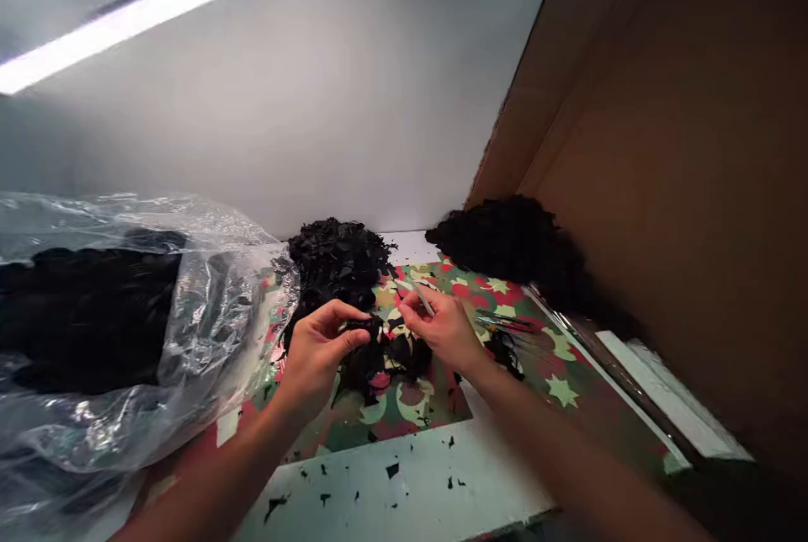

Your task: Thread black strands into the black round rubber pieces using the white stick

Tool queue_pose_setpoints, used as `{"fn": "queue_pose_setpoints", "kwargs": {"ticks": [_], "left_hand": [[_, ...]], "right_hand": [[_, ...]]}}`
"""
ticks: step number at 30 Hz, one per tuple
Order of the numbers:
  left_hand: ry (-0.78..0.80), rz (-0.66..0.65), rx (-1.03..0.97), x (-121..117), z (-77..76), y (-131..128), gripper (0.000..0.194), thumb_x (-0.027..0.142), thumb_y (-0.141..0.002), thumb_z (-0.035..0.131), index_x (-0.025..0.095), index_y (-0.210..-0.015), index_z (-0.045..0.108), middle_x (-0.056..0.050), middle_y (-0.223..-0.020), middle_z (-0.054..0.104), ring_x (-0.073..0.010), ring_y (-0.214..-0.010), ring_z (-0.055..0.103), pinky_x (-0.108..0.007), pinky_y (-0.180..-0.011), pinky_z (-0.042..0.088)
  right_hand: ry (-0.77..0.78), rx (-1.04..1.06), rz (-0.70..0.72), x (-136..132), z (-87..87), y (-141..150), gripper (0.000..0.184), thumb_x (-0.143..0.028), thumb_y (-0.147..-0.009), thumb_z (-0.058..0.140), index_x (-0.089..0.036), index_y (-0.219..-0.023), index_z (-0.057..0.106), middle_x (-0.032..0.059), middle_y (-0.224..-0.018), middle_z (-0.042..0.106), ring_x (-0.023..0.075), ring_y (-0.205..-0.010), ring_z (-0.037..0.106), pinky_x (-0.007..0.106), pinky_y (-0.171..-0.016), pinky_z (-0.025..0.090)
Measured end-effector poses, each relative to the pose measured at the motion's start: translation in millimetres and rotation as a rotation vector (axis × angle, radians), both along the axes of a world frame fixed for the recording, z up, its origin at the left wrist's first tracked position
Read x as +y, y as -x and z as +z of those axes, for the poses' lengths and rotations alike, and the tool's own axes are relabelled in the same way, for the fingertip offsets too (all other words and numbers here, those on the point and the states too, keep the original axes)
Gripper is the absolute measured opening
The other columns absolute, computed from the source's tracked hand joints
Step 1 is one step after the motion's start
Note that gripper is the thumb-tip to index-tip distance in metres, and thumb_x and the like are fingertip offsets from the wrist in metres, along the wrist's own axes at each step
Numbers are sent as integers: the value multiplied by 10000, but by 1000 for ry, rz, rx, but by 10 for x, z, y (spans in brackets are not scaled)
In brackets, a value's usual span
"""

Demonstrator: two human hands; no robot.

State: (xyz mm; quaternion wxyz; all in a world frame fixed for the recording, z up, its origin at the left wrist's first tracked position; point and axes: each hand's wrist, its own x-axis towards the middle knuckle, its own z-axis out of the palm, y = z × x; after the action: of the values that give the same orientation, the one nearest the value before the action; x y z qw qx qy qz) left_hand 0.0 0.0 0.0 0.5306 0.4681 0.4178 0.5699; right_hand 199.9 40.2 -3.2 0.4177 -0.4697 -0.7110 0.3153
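Note:
My left hand (319, 348) pinches a small black piece (371, 325) between thumb and fingers, above the middle of the patterned sheet. Close by on the right, my right hand (445, 330) is closed around a thin, pale, stick-like tool (425, 300); its exact kind is too small to tell. The fingers of the two hands are apart, with a narrow gap between them. Loose black pieces (404, 355) lie on the sheet beneath both hands. Behind my left hand rises a heap of black pieces (337, 256).
A clear plastic bag (220, 332) holding black material stands at left. Another black heap (511, 239) rests against the cardboard wall (682, 188) at right. The camouflage-like sheet (417, 407) covers part of the white table (353, 500), where black scraps are scattered. Thin strips (505, 321) lie right of my hand.

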Motion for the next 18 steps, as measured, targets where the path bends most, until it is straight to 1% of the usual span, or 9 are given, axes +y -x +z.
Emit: {"fn": "queue_pose_setpoints", "kwargs": {"ticks": [2, 4, 7, 9, 11, 13, 16, 18], "left_hand": [[36, -31, -78, -1, -28, -3, 277, 306, -638, 904, 171, -820, 746, -13, -754, 664, -119, -702, 555, -196, -627, 428], [80, -46, -163, -1, -41, -14, 316, 321, -629, 911, 175, -854, 743, -18, -793, 670, -124, -725, 571, -198, -640, 448], [163, -39, -310, 2, -26, -44, 354, 325, -631, 915, 185, -908, 743, -20, -875, 674, -126, -788, 598, -201, -702, 491], [213, -47, -384, 6, -10, -61, 364, 324, -653, 904, 189, -951, 744, -25, -938, 683, -121, -809, 611, -203, -731, 506], [235, -55, -437, 12, -2, -71, 366, 311, -673, 894, 185, -982, 744, -39, -994, 697, -120, -825, 630, -208, -756, 518], [230, -53, -460, 18, -5, -76, 360, 287, -673, 895, 177, -981, 745, -52, -1012, 709, -141, -885, 656, -221, -807, 529], [204, -40, -450, 28, -19, -79, 361, 248, -638, 915, 180, -951, 748, -43, -978, 716, -168, -941, 677, -235, -838, 542], [184, -21, -435, 37, -28, -79, 373, 221, -603, 931, 185, -927, 750, -25, -956, 712, -158, -908, 679, -226, -814, 550]], "right_hand": [[29, 55, 53, -38, 1, 19, 230, -339, -923, 583, -189, -760, 644, -4, -722, 622, 150, -676, 554, 267, -627, 409], [22, 131, 70, -79, 8, 33, 320, -394, -974, 517, -193, -786, 679, 17, -773, 656, 163, -721, 585, 282, -676, 440], [-59, 285, 19, -141, 43, 36, 523, -474, -1044, 351, -203, -776, 708, 51, -897, 691, 178, -785, 611, 310, -744, 470], [-120, 355, -20, -175, 83, 25, 573, -513, -1050, 309, -209, -782, 715, 63, -955, 703, 192, -839, 630, 329, -787, 488], [-127, 387, -26, -201, 125, 11, 595, -532, -1052, 285, -216, -806, 725, 63, -908, 713, 196, -819, 648, 338, -774, 507], [-98, 390, 16, -226, 154, 9, 520, -517, -1044, 352, -221, -862, 738, 53, -868, 721, 187, -766, 665, 331, -736, 525], [-44, 391, 93, -276, 151, 47, 231, -418, -977, 584, -239, -1016, 724, 38, -953, 743, 192, -834, 713, 330, -781, 552], [-32, 425, 130, -318, 127, 91, 143, -357, -926, 673, -243, -1008, 703, 33, -981, 747, 199, -867, 729, 331, -782, 565]]}}
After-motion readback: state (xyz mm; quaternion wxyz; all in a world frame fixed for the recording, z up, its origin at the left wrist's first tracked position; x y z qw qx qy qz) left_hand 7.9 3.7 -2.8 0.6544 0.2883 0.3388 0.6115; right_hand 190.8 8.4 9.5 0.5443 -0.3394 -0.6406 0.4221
